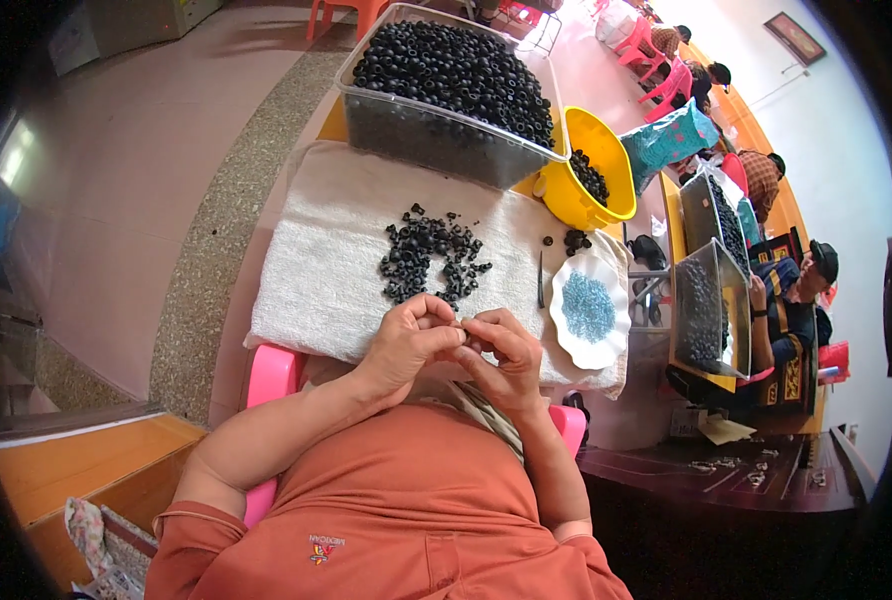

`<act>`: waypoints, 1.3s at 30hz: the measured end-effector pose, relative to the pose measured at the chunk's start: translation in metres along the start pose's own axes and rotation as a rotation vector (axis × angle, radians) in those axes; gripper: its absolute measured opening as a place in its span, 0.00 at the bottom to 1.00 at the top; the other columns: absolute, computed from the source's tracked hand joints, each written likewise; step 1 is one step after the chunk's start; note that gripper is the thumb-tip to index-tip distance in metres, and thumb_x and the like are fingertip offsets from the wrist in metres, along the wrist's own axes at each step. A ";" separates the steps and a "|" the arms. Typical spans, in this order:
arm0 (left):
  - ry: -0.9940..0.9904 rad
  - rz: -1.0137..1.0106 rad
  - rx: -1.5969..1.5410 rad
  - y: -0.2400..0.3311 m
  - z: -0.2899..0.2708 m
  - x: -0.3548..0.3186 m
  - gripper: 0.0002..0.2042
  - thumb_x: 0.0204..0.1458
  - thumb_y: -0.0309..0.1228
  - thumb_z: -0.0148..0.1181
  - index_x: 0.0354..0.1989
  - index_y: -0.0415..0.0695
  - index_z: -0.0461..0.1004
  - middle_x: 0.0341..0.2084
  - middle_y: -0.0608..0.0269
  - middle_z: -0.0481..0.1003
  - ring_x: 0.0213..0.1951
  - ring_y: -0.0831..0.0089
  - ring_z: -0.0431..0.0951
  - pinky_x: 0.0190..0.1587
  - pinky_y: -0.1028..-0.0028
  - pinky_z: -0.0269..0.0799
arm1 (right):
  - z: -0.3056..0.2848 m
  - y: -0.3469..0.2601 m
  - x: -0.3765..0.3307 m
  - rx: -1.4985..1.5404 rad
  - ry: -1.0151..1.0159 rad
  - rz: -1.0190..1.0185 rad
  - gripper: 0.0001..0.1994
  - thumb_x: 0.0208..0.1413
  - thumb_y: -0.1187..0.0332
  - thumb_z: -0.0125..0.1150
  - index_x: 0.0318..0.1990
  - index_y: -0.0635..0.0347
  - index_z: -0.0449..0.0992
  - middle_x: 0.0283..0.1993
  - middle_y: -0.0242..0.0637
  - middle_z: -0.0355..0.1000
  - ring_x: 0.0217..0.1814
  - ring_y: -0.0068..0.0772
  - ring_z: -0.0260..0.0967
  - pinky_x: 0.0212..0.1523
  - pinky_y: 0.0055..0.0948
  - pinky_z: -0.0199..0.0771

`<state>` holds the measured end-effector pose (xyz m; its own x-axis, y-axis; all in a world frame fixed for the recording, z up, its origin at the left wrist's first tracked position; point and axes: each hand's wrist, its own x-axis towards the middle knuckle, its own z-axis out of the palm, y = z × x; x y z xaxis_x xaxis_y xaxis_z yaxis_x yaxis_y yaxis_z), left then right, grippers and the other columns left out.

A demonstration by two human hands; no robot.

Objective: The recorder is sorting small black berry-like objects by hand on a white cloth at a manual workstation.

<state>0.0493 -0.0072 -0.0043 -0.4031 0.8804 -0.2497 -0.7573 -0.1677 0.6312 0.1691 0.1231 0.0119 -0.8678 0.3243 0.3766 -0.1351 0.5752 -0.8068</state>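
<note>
My left hand [406, 345] and my right hand [506, 355] meet at the near edge of a white towel [316, 230], close to my body. Fingertips of both are pinched together around something small; the fingers hide most of it, so I cannot tell its kind. Just beyond lies a loose pile of small black plastic-looking parts [402, 270]. Right of my right hand, a white scalloped plate [603, 352] holds tiny blue bead-like pieces [588, 308]. Beside it rests a thin dark pointed tool [541, 280]. A few black round parts [577, 240] sit past the plate.
A large clear bin [436, 125] full of black ring-shaped parts stands at the far side. Next to it is a yellow bucket [563, 200] with more parts. At right, another person [796, 290] sits by further clear bins [701, 310]. Pink chair arms [273, 375] flank me.
</note>
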 end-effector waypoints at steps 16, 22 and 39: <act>0.003 0.007 0.029 -0.002 0.000 0.002 0.08 0.56 0.25 0.61 0.42 0.42 0.71 0.36 0.64 0.75 0.37 0.77 0.77 0.42 0.76 0.76 | 0.012 0.000 -0.001 -0.220 0.164 -0.126 0.17 0.46 0.79 0.69 0.46 0.66 0.75 0.39 0.45 0.71 0.31 0.32 0.72 0.30 0.25 0.74; 0.011 0.033 0.057 0.000 0.001 0.001 0.07 0.56 0.25 0.61 0.42 0.40 0.71 0.36 0.65 0.75 0.38 0.78 0.77 0.42 0.76 0.77 | 0.009 0.003 0.000 -0.280 0.146 -0.163 0.15 0.46 0.80 0.67 0.44 0.66 0.75 0.39 0.46 0.71 0.32 0.40 0.72 0.30 0.30 0.74; 0.021 0.060 0.118 0.001 0.003 -0.001 0.07 0.56 0.24 0.60 0.42 0.40 0.72 0.34 0.64 0.76 0.35 0.78 0.79 0.40 0.77 0.78 | 0.007 0.007 0.001 -0.260 0.157 -0.180 0.18 0.46 0.77 0.69 0.46 0.62 0.74 0.37 0.44 0.71 0.30 0.38 0.72 0.29 0.31 0.74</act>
<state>0.0507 -0.0065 -0.0015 -0.4577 0.8605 -0.2236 -0.6661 -0.1653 0.7273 0.1640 0.1224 0.0038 -0.7541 0.3001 0.5842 -0.1357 0.7991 -0.5857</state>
